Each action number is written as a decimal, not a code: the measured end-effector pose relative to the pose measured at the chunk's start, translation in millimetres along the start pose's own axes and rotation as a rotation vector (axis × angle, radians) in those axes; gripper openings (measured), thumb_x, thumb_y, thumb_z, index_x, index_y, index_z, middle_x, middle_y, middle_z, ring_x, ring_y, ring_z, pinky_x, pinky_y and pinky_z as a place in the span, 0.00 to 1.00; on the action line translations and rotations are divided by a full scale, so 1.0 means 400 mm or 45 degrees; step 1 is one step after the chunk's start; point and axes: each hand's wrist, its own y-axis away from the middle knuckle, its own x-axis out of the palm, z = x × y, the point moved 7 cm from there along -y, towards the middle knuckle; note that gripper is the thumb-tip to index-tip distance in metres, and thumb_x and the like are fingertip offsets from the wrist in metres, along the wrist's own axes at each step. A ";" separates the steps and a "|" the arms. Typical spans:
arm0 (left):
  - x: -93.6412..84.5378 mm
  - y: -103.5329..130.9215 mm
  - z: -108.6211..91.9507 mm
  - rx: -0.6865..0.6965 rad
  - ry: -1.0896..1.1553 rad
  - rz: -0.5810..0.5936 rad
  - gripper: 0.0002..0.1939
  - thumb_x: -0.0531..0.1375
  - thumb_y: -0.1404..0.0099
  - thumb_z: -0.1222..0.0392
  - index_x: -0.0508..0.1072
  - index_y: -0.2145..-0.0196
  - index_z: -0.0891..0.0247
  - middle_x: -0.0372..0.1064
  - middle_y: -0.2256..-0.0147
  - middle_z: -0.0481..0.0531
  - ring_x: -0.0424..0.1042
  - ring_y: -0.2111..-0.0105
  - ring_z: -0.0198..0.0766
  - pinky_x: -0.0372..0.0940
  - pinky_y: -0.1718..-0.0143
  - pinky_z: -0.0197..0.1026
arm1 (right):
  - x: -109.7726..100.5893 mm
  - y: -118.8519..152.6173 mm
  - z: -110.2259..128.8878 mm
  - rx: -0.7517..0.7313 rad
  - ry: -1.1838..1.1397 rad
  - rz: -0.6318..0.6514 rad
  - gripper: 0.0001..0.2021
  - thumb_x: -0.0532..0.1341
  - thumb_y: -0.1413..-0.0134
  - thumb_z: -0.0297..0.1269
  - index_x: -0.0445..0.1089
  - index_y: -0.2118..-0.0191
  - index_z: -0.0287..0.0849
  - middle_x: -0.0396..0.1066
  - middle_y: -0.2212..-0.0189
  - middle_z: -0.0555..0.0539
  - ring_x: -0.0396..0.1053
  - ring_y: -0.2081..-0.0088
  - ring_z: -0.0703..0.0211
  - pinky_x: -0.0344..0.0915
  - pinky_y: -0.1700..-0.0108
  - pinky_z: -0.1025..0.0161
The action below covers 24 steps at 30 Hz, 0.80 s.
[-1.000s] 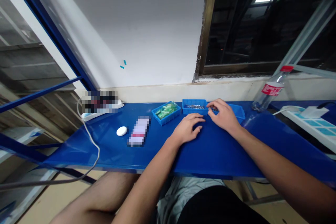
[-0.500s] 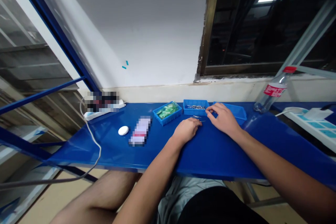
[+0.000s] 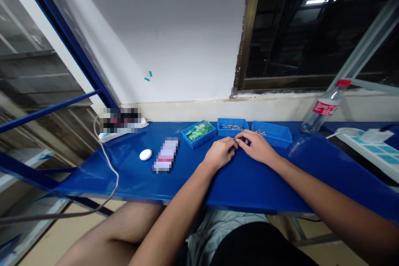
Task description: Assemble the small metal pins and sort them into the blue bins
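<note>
My left hand [image 3: 220,153] rests on the blue table, its fingers curled and closed around a thin metal piece that is mostly hidden. My right hand [image 3: 258,146] meets it from the right, thumb and fingertips pinched at the same spot. A small silvery bit [image 3: 234,138] shows between the fingertips; which hand grips it, or whether there are two pieces, is too small to tell. Just behind the hands is a blue tray [image 3: 233,133] of slim metal pieces. To its right, another blue tray [image 3: 279,138] has a few small metal parts at its left end.
A third blue tray [image 3: 203,140] with green packets [image 3: 198,130] stands to the left. Nearer me lie a blurred phone-like object [image 3: 166,156] and a white oval case [image 3: 145,154]. A plastic bottle [image 3: 326,108] and a power strip [image 3: 382,149] are at right; a cable [image 3: 109,162] hangs at left.
My right hand has moved left and down from beside the middle tray to my left fingertips. The small parts in the right tray are now uncovered.
</note>
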 end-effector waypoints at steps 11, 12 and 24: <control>-0.030 0.002 0.065 -0.328 0.784 -0.458 0.10 0.64 0.35 0.68 0.78 0.55 0.66 0.79 0.55 0.59 0.80 0.57 0.41 0.76 0.53 0.43 | -0.030 -0.044 0.019 0.234 -0.443 -0.041 0.13 0.62 0.34 0.46 0.75 0.51 0.46 0.78 0.65 0.46 0.77 0.68 0.55 0.76 0.63 0.56; -0.031 0.004 0.075 -0.376 0.888 -0.508 0.11 0.66 0.35 0.67 0.78 0.54 0.67 0.79 0.54 0.60 0.80 0.56 0.42 0.76 0.52 0.44 | -0.021 -0.038 0.011 0.239 -0.447 -0.098 0.13 0.62 0.35 0.46 0.75 0.51 0.46 0.78 0.64 0.45 0.77 0.66 0.54 0.77 0.62 0.56; -0.008 0.003 0.077 -0.480 1.229 -0.427 0.23 0.72 0.38 0.59 0.77 0.46 0.67 0.77 0.46 0.65 0.80 0.49 0.52 0.75 0.45 0.53 | 0.024 0.010 -0.012 0.107 -0.442 -0.161 0.10 0.66 0.39 0.43 0.75 0.56 0.46 0.77 0.60 0.44 0.77 0.61 0.52 0.79 0.57 0.53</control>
